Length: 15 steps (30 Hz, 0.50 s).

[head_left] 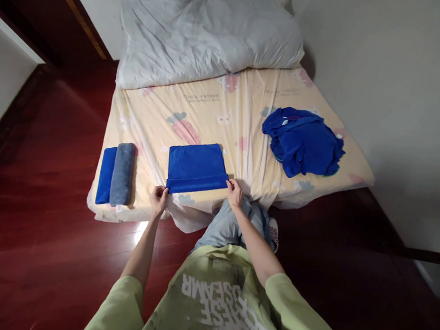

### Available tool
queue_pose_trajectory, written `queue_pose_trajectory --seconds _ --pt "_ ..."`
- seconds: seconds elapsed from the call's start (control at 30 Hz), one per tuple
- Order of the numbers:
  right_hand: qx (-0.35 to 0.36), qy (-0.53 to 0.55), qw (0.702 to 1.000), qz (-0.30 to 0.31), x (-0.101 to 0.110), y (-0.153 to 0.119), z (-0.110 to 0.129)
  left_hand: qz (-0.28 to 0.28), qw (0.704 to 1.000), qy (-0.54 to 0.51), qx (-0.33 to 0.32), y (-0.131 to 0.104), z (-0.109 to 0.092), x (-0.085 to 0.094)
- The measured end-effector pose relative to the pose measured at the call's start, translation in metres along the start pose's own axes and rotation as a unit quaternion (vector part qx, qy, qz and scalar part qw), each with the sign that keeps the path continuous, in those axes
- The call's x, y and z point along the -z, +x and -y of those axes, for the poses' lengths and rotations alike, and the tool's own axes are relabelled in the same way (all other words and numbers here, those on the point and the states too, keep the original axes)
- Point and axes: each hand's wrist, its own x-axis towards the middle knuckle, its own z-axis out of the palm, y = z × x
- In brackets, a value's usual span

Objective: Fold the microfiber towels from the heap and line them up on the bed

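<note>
A blue cloth [195,163] lies flat near the front edge of the bed, its near side folded over in a narrow strip. My left hand [159,199] pinches the strip's near left corner. At the strip's right end, my right hand [234,192] has its fingers closed on the other corner. To the left, a folded blue cloth [106,176] lies beside a folded grey cloth [122,174] with a white tag. A crumpled heap of blue cloths [307,145] sits on the right part of the bed.
The bed [142,116] has a pale yellow sheet with carrot and rabbit prints. A large grey-white quilt [213,34] lies across its far end. Walls stand behind and to the right, and dark red floor [59,170] shows on the left.
</note>
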Motion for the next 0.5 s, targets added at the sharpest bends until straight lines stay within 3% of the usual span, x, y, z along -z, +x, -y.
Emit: queue_pose_trajectory --seconds 0.5 --pt "-0.027 -0.008 1.0 0.011 -0.004 0.002 0.004 0.008 1.0 0.011 0.002 -0.001 -0.011 -0.001"
